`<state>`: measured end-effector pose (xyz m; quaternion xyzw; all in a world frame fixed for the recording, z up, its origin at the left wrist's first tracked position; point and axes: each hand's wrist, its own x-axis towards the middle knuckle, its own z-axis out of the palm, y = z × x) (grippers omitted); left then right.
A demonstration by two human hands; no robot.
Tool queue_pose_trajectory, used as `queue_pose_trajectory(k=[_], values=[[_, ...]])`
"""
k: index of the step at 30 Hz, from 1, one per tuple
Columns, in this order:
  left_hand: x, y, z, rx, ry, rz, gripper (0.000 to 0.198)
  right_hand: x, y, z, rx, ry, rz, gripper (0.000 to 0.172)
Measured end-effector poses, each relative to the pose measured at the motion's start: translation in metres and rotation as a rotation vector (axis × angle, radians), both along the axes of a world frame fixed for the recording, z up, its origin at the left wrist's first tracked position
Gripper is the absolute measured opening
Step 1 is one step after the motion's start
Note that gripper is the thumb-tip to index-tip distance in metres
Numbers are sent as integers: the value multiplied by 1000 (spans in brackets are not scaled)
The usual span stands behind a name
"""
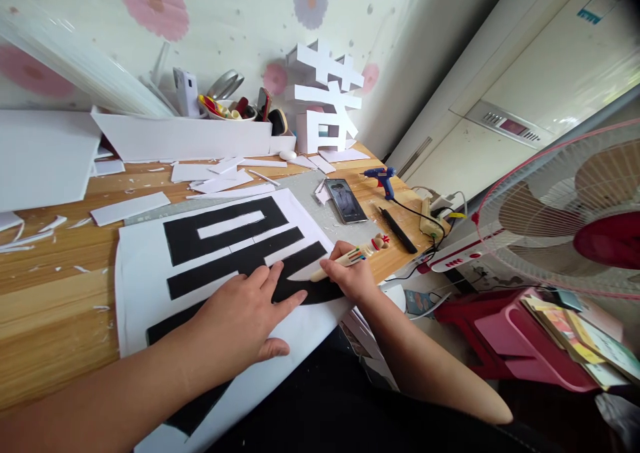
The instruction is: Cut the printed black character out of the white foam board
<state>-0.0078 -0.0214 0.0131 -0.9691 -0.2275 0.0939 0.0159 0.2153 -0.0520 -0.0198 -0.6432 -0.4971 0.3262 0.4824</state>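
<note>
A large white sheet (pixel 135 273) printed with thick black character strokes (pixel 220 266) lies across the front of the table. My left hand (pixel 240 313) rests flat on it, fingers spread over the black strokes. At the sheet's right side, my right hand (pixel 353 276) grips a cream multicolour pen (pixel 353 258) with a small figure on its top end. The pen's tip points down and left at a white gap between black strokes. Whether the tip touches the paper, I cannot tell.
Behind the sheet lie white board offcuts (pixel 215 173) and a phone (pixel 345 200). A blue glue gun (pixel 381 178) and black cutter-like tool (pixel 397 230) lie right. A white cut-out character (pixel 325 100) stands at the back. A fan (pixel 565 213) stands beyond the table's right edge.
</note>
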Motion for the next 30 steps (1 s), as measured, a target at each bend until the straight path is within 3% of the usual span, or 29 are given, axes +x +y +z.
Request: queue_pose_trajectory(k=[16,30], values=[[1,1,-1,22,-13,-9,68,38,-5,-1,35,-12,-111,26],[-1,4,-9,45,-68,-31,68,55,-8,-17,37,154,-227,23]])
